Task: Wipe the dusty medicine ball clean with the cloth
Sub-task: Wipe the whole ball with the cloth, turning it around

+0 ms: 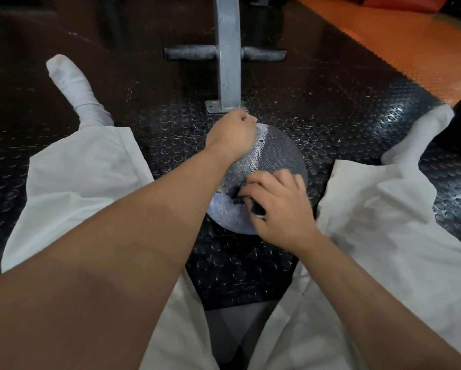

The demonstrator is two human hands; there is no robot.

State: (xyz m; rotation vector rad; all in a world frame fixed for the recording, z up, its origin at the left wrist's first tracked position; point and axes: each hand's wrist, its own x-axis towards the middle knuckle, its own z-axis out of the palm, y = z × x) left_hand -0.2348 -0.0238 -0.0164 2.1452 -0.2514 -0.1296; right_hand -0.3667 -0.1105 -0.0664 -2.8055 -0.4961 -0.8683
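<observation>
Round grey pebble-textured rubber medicine ball [280, 156] sits on black stud-patterned rubber mat [250, 263], centre of view, between the person's spread legs. Being a sphere it has no long axis. A paler panel w/ seam runs from its 12 o'clock edge down toward 7 o'clock, and a small valve dot [261, 141] sits near the top, facing up. Dark bunched cloth [240, 197] is pressed on the ball's 6 o'clock side. R hand [282, 209] grips the cloth, fingers curled over it. L hand [230, 134] is at the ball's 11 o'clock rim, fingers curled over the far edge, holding it. White trouser legs [85, 169] lie at 9 and 3 o'clock, white socks [71, 84] beyond. Grey metal post [228, 62] w/ padded crossbar [189, 53] stands at 12 o'clock, its base just beside the L hand. Orange floor [384, 36] at 1–2 o'clock.
</observation>
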